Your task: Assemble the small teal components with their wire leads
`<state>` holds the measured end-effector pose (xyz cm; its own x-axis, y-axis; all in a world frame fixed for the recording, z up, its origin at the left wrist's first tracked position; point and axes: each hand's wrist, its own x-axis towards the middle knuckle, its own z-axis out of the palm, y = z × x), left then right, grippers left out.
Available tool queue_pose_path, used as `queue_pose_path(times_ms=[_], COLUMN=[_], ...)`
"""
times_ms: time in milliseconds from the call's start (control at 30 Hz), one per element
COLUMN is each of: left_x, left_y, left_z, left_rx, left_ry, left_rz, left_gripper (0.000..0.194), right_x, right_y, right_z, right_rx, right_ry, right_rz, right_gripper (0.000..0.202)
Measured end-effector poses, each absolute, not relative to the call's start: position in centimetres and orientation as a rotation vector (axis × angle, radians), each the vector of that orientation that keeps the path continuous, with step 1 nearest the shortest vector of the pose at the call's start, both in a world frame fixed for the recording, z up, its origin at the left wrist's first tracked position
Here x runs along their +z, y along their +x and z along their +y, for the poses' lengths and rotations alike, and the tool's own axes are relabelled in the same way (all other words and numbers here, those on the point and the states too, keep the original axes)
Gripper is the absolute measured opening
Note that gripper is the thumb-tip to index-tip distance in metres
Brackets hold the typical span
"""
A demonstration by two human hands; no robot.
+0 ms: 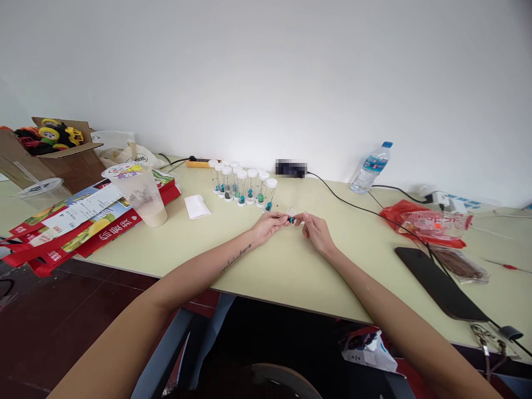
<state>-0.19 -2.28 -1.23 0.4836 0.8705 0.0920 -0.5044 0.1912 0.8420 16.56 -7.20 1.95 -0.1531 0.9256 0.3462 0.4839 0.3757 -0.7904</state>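
My left hand (268,227) is closed in a pinch on a small dark piece with a shiny blue part (291,220), held just above the table. My right hand (318,231) is at the piece's right side, fingers bent and the tips close together; what lies between them is too small to make out. Behind my hands stands a group of several clear tubes (251,185) with white caps, holding small teal, green or dark items on thin stems. One tube (271,194) leans nearest my left hand. A small clear object (291,211) lies just beyond my fingertips.
To the left are a folded white tissue (197,206), a drink cup (143,197), red bags (112,219) and a cardboard box (70,160). A water bottle (371,168), black cable (344,198), red plastic bag (428,221) and dark flat pad (438,282) are on the right.
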Motion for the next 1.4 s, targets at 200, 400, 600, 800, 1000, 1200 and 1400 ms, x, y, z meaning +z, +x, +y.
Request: queue_pose_path(times_ms=[200,400,600,800,1000,1200,1400], left_x=[-1.3,-1.2,-1.1,-0.9,-1.0,-0.9,0.0], left_y=[-0.2,-0.2,-0.2,-0.2,-0.2,0.0,0.3], left_z=[-2.2,-2.3,-2.4,-2.5,-2.4,-2.9,-3.7], left_rx=[1.021,1.018,1.015,1.01,1.018,1.055,1.18], left_ry=[0.96,0.959,0.97,0.958,0.96,1.033,1.263], left_rz=[0.464,0.471,0.452,0.455,0.444,0.466,0.553], left_gripper=[0.016,0.017,0.017,0.015,0.016,0.022,0.028], right_x=[2.1,2.1,2.3,1.9,1.8,1.7,1.1], right_y=[16.5,16.6,16.4,16.5,16.5,16.2,16.1], right_z=[-7.3,-7.3,-7.4,-7.3,-7.1,-7.3,-7.4], right_rx=[0.635,0.634,0.612,0.629,0.629,0.611,0.717], right_ry=[-1.248,-1.254,-1.27,-1.297,-1.301,-1.257,-1.187], right_rz=[-1.79,-1.801,-1.844,-1.894,-1.879,-1.973,-1.945], right_gripper=[0.057,0.058,0.052,0.048,0.045,0.03,0.03])
